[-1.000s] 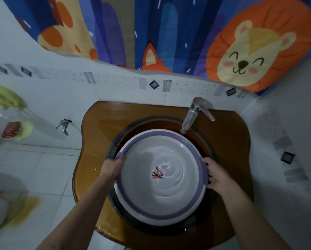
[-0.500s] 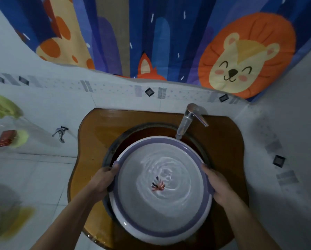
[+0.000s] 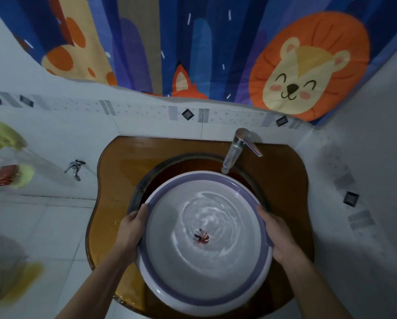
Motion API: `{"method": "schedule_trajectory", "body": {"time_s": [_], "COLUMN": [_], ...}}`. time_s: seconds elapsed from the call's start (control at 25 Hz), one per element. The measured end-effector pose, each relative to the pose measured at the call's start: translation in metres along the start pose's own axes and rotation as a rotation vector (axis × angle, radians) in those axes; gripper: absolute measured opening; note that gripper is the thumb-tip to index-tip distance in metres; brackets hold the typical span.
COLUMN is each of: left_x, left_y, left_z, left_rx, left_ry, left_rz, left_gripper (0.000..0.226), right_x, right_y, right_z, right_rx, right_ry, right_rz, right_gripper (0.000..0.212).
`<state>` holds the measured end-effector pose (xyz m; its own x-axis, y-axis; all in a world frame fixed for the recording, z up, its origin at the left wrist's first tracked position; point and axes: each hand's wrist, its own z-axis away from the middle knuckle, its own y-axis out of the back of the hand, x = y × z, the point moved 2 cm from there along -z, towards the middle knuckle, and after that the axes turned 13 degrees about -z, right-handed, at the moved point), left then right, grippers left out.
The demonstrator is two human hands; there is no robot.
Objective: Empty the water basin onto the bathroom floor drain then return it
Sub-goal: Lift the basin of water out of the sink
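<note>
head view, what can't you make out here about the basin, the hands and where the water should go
- Floor drain: not in the head view; the white tiled floor shows none.
- Round white basin with purple rim: underside faces away from the camera.
- Left hand and right hand: fingers of each grip hidden under the rim.
- Small red and black mark in the water: blurred by ripples.
- Yellow shapes on the left: motion-blurred.

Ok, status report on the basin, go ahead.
Left hand and right hand grip opposite rims. Basin full, water rippling, above sink. Faucet spout near far rim.

Both forearms are bare, with no sleeves, left hand (image 3: 130, 229) and right hand (image 3: 277, 236).
</note>
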<state>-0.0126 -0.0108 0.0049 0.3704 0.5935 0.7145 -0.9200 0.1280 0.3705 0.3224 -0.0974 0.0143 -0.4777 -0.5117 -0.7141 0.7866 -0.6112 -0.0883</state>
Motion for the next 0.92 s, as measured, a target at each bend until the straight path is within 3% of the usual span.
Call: {"method": "schedule_trajectory", "body": {"time_s": [0.76,0.92], "left_x": [0.014,0.019], "left_y": [0.034,0.049], "left_z": [0.023,0.026], "left_rx": [0.104,0.104], "left_ry": [0.048,0.020], "left_rz": [0.121,0.093], "left_gripper": [0.031,0.041], "right_x": [-0.010,-0.012], "right_y": [-0.028,-0.038], "right_z": [0.027,0.036], "right_rx": [-0.020,-0.044], "right_ry": [0.081,0.088], "right_rz": [0.010,-0.003], "right_gripper": [0.028,0.022]}}
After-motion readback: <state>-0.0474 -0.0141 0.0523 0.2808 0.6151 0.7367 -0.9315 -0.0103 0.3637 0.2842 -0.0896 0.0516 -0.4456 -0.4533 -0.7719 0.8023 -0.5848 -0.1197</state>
